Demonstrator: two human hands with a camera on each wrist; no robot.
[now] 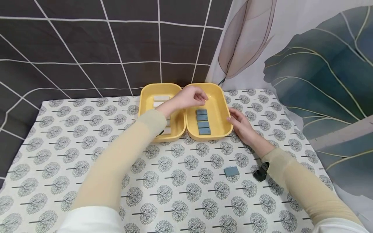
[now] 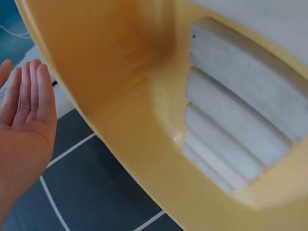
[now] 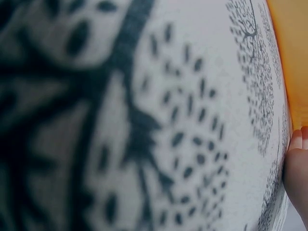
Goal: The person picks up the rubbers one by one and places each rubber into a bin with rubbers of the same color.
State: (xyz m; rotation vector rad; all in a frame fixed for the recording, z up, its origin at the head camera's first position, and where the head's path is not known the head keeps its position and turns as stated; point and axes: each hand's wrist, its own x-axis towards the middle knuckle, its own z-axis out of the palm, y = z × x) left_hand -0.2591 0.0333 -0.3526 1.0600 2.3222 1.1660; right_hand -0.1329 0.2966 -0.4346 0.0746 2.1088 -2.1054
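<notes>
Two yellow trays stand side by side in the head view. My left hand (image 1: 190,97) hangs over their adjoining rims, holding nothing; its fingers look straight in the left wrist view. Beneath it, the left tray (image 1: 144,100) contains several whitish rectangular blocks (image 2: 240,103), partly hidden by my arm. Several blue-grey blocks (image 1: 203,124) form a column in the right tray (image 1: 217,103). My right hand (image 1: 241,124) holds that tray's right side, thumb at the rim and fingers along the outside. The right wrist view shows only part of this hand, against the yellow wall.
One loose blue-grey block (image 1: 231,171) lies on the tree-patterned tablecloth (image 1: 175,194) in front of the right tray. A black wrist camera (image 1: 260,173) hangs below my right sleeve. Behind the trays rises a dark cloth with white grid lines (image 1: 134,42).
</notes>
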